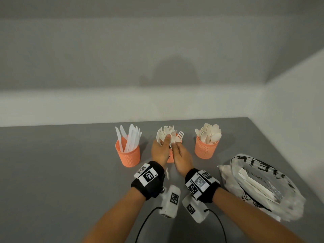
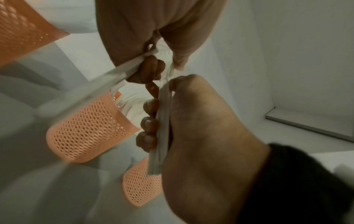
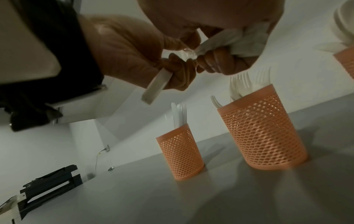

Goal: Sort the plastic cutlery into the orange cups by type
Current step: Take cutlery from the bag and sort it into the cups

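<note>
Three orange mesh cups stand in a row: the knife cup [image 1: 128, 153] on the left, the fork cup [image 1: 170, 157] in the middle, half hidden behind my hands, and the spoon cup [image 1: 206, 148] on the right. Above the fork cup my left hand [image 1: 164, 142] grips a fanned bundle of white cutlery [image 1: 164, 133] by the handles [image 2: 161, 136]. My right hand [image 1: 175, 147] pinches a fork [image 1: 179, 135] at the bundle's right side. In the right wrist view its fingers [image 3: 210, 63] curl round white pieces over the fork cup [image 3: 264, 133].
A clear plastic bag [image 1: 263, 186] with more white cutlery lies on the grey table [image 1: 61, 172] at the right, close to my right forearm. The wall runs just behind the cups. A black printer [image 3: 49, 184] stands far off to the left.
</note>
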`<control>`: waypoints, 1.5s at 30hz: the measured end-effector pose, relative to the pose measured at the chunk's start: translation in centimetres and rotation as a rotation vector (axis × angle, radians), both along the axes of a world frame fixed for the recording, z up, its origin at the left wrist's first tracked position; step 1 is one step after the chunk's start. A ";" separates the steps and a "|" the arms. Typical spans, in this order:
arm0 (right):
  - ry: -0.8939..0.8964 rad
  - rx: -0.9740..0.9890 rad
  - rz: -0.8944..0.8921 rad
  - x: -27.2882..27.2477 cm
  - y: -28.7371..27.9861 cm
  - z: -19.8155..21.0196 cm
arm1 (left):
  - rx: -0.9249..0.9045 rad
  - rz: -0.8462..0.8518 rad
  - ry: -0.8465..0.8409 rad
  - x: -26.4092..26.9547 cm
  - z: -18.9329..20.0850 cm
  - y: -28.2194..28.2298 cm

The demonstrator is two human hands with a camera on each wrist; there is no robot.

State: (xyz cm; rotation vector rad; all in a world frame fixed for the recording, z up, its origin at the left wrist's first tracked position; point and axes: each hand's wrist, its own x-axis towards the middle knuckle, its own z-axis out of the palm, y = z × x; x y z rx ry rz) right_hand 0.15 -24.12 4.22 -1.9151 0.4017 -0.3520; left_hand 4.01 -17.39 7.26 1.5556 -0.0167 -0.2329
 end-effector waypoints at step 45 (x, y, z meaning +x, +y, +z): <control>-0.339 0.528 -0.321 0.4 -14.0 6.6 | -0.205 0.182 -0.253 6.2 2.2 -1.3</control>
